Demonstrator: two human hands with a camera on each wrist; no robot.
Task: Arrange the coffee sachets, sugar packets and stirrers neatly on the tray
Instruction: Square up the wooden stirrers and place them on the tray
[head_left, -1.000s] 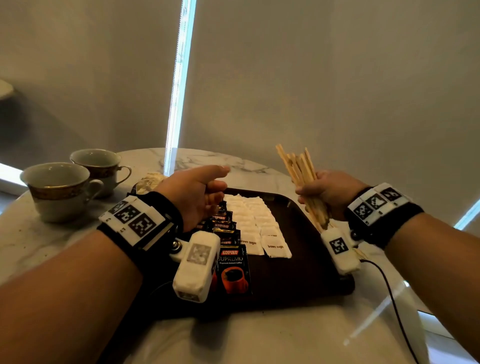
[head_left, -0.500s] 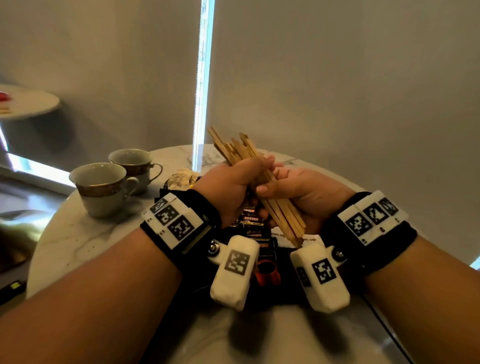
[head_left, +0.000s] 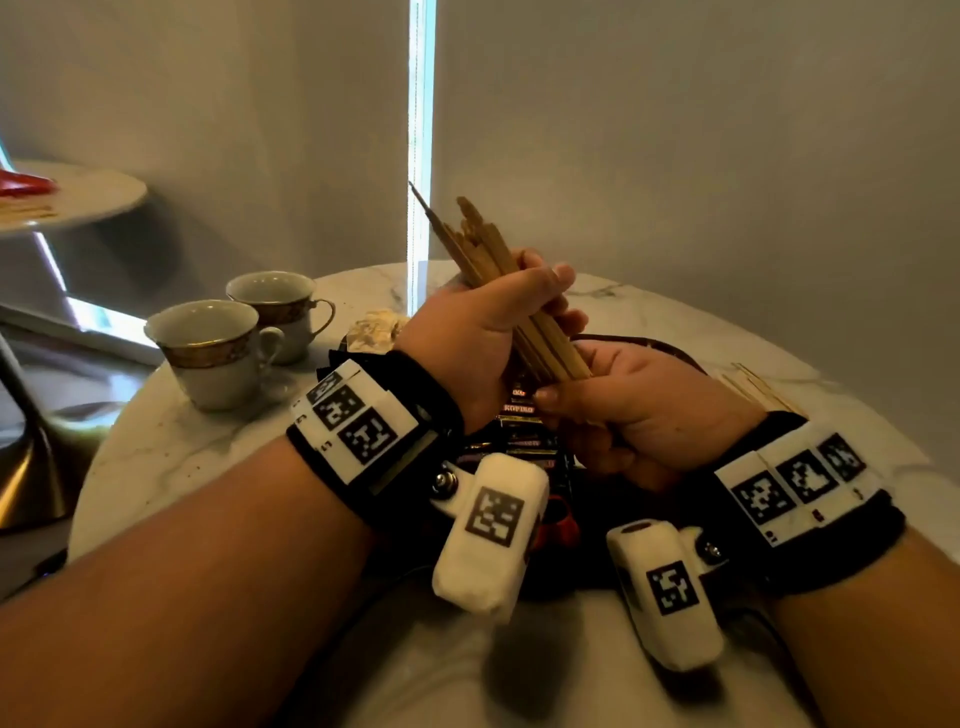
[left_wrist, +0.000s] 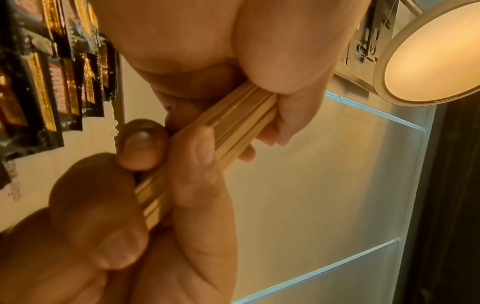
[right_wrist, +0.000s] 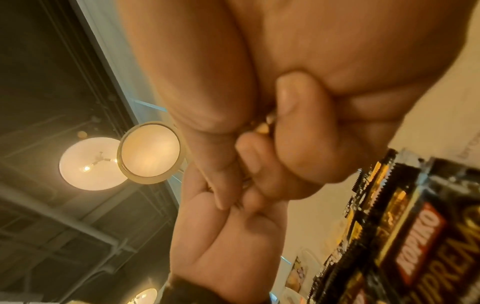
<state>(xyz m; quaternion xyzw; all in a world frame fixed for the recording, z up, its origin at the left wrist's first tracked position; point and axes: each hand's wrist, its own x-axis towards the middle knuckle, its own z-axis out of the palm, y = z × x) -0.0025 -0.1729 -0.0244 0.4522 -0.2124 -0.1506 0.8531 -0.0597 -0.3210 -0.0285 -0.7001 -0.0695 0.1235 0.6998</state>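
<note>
1. Since half a second ago, the stirrer bundle (head_left: 511, 291) has tilted more upright above the tray (head_left: 660, 347).
2. Left hand (head_left: 483, 338) grips its middle; right hand (head_left: 639, 410) grips its lower end.
3. Coffee sachets (head_left: 522, 431) lie beneath; teacups (head_left: 218, 348) stand left on the bench (head_left: 171, 457).

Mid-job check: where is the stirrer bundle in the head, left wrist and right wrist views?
Head: stirrer bundle at centre, slanting up-left out of the left hand.
Left wrist: centre, diagonal, between both hands.
Right wrist: only its end tips show between curled fingers.
Shared landmark: black coffee sachets.
</note>
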